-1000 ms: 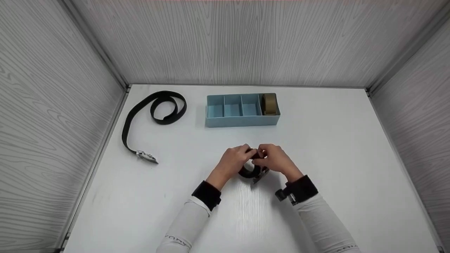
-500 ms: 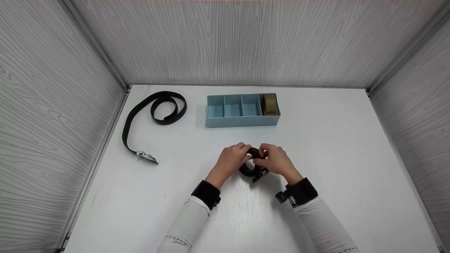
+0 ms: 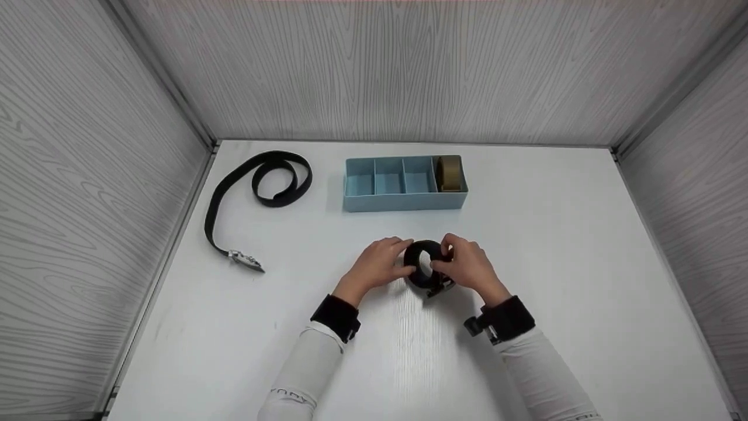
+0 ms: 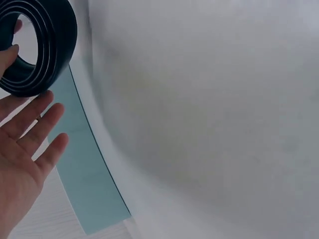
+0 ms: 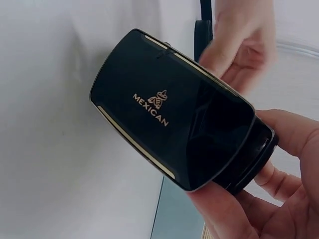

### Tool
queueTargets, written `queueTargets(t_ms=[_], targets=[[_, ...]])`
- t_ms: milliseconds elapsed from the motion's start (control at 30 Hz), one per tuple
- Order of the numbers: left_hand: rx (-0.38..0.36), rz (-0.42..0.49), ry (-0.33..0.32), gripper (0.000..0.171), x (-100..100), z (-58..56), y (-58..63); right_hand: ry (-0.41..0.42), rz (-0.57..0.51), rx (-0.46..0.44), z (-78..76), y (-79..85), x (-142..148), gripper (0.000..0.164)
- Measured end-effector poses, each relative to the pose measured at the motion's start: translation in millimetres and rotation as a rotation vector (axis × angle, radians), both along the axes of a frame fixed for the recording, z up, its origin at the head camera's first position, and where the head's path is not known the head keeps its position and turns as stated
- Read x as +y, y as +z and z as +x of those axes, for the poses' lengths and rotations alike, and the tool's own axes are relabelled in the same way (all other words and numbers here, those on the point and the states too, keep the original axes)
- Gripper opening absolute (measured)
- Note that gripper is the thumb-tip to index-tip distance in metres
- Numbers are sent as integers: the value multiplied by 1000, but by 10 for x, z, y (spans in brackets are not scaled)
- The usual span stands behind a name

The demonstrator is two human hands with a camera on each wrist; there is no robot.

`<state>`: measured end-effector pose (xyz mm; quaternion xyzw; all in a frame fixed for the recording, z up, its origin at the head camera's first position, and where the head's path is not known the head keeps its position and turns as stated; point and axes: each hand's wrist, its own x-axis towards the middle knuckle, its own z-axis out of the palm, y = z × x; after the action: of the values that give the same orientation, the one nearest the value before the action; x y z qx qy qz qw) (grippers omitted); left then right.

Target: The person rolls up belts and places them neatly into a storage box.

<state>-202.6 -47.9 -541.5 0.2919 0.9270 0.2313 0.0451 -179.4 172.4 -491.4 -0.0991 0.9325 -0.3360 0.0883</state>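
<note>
A black belt wound into a roll [image 3: 418, 248] is between my two hands near the middle of the table. My right hand [image 3: 468, 266] grips its right side, with the thumb inside the ring. In the right wrist view those fingers hold it by the dark buckle plate [image 5: 199, 134], which carries gold trim and the word MEXICAN. My left hand [image 3: 375, 266] is at the roll's left side, fingertips right at its edge. Seen from the left wrist, the fingers [image 4: 50, 117] of this hand are spread and extended beneath the layered roll [image 4: 60, 45].
A light blue divided box [image 3: 403, 202] stands behind my hands, with a roll of brown tape [image 3: 450, 172] in its rightmost compartment. Another black belt [image 3: 213, 204], loosely coiled with a silver buckle [image 3: 244, 261], lies on the left. Grey wood-grain panels [image 3: 374, 70] border the white table [image 3: 584, 245].
The belt roll has shifted slightly right and turned, so its ring shows more fully. My left hand has loosened and drawn left from its top; the right hand still grips it.
</note>
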Motion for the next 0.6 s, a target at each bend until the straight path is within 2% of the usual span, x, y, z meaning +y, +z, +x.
queueTargets(t_ms=[67,133,233,333,467,600], targets=[[-11,-15,11,58,-35,-34,-4,-11,2,1,-22,9,37,30],[18,-38,41,54,-69,-77,-2,-21,5,0,-49,18,74,29],[74,-82,136,49,-117,-159,26,-28,24,5,-93,34,121,29],[97,-122,257,49,-171,-255,83,-35,37,10,-137,71,150,30],[73,-173,383,60,-259,-386,145,-40,47,11,-187,127,174,31],[10,-211,438,70,-357,-498,173,-43,53,5,-231,177,188,31]])
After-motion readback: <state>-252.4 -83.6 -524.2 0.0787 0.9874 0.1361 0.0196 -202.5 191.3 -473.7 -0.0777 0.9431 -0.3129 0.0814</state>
